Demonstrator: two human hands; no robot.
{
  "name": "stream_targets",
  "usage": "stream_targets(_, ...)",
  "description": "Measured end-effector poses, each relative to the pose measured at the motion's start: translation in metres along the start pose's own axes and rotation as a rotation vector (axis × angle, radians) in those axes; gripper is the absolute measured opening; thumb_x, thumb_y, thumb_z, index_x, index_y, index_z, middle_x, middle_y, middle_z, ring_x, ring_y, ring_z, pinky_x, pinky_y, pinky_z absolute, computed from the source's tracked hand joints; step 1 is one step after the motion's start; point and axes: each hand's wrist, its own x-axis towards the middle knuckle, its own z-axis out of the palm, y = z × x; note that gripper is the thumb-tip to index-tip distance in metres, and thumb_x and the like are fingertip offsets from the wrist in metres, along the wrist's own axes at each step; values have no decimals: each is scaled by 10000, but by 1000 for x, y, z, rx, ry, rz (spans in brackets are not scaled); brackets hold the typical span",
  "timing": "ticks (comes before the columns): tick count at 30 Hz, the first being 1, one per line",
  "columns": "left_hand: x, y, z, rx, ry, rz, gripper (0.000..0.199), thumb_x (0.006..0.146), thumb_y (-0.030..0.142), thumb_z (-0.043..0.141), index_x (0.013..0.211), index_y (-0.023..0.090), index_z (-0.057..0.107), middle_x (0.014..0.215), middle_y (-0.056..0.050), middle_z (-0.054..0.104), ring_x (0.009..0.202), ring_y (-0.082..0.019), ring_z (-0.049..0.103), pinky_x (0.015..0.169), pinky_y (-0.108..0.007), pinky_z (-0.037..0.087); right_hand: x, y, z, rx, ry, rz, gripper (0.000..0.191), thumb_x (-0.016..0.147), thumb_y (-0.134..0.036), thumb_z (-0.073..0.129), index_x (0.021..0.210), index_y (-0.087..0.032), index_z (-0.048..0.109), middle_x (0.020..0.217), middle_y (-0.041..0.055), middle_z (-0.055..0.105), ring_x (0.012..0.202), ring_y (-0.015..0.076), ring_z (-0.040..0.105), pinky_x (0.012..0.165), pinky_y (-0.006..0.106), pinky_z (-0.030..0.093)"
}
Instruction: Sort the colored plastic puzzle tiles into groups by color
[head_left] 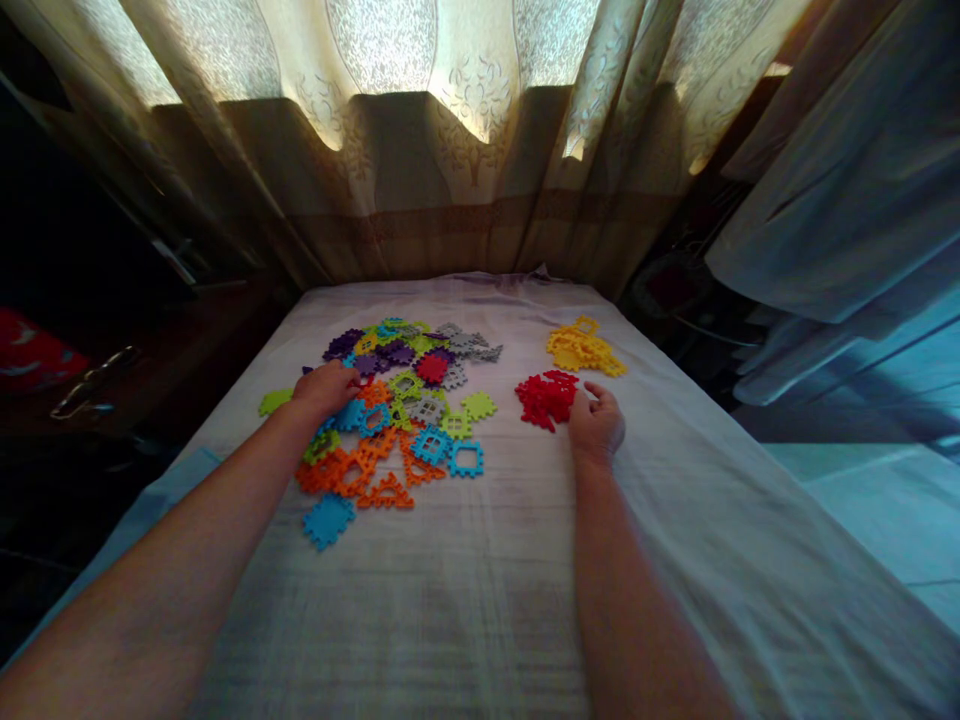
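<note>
A mixed heap of toothed plastic interlocking tiles (pixel 405 384) lies left of centre on the cloth, in purple, green, blue, orange and grey. At its left side, my left hand (pixel 328 388) reaches in with bent fingers, the tips at a small red tile (pixel 365 381); the palm side is hidden. My right hand (pixel 598 420) rests at the right edge of a pile of red tiles (pixel 546 398). Its fingers are loosely bent and apart, with no tile visible in them. Behind the red pile sits a pile of yellow tiles (pixel 583 348).
A pale cloth (pixel 480 600) covers the table. Patterned curtains (pixel 472 180) hang behind its far edge. Light garments (pixel 847 190) hang at the right. On the left are a dark surface and a red patterned item (pixel 34 350).
</note>
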Motion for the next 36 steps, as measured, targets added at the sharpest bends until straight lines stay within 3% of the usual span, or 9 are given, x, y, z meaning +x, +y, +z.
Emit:
stream_targets(8,-18,-3,-4,-207,126,104,270,832,361,504,981,225,684,1168,-88,665,1076,-253,625,931,-359,487,-5,-8,2,142,-3,-1,480,757,-395,444,1022,-105,720,546,9,570,543,187,511,611,300,420)
stream_targets(12,-31,20,-10,-406,195,253,224,823,358,507,889,220,670,1169,-90,677,1120,-250,611,1029,-400,450,-12,-12,9,228,-21,-85,449,770,-432,428,947,-137,717,656,41,656,599,184,569,642,301,468)
stream_targets(16,-49,58,-7,-721,221,330,266,819,428,526,882,215,673,1235,-93,662,1156,-250,594,1050,-417,438,-21,-18,15,248,-74,-205,422,789,-437,436,931,-153,713,741,54,691,648,173,603,697,311,498)
stream_targets(22,-73,107,4,-1368,-118,176,568,710,673,647,1000,186,671,927,-49,721,836,-196,661,792,-345,538,-44,-38,19,309,-433,-338,407,808,-493,503,948,-179,721,670,21,665,590,152,584,647,284,494)
stream_targets(25,-79,118,3,-1498,-199,121,615,641,688,715,987,182,681,924,-49,720,829,-185,655,769,-320,531,-55,-47,19,369,-625,-372,418,779,-512,562,987,-190,730,683,7,673,584,139,575,620,264,477)
stream_targets(28,-82,122,1,-1552,-260,116,616,621,679,742,986,185,687,969,-55,720,853,-187,655,774,-317,531,-63,-54,20,450,-760,-367,372,748,-507,600,885,-193,746,668,4,679,585,136,566,595,254,468)
stream_targets(33,-78,126,4,-1548,-259,120,588,663,671,707,1001,192,670,988,-63,720,866,-194,666,769,-325,536,-65,-60,19,551,-829,-317,340,736,-517,605,720,-197,718,597,-16,651,532,122,532,540,239,452)
stream_targets(36,-66,124,8,-1453,-157,132,522,735,635,646,1011,192,662,957,-61,720,892,-204,674,801,-346,540,-53,-57,14,537,-719,-265,357,714,-536,614,672,-189,683,549,-21,608,485,110,485,500,233,424)
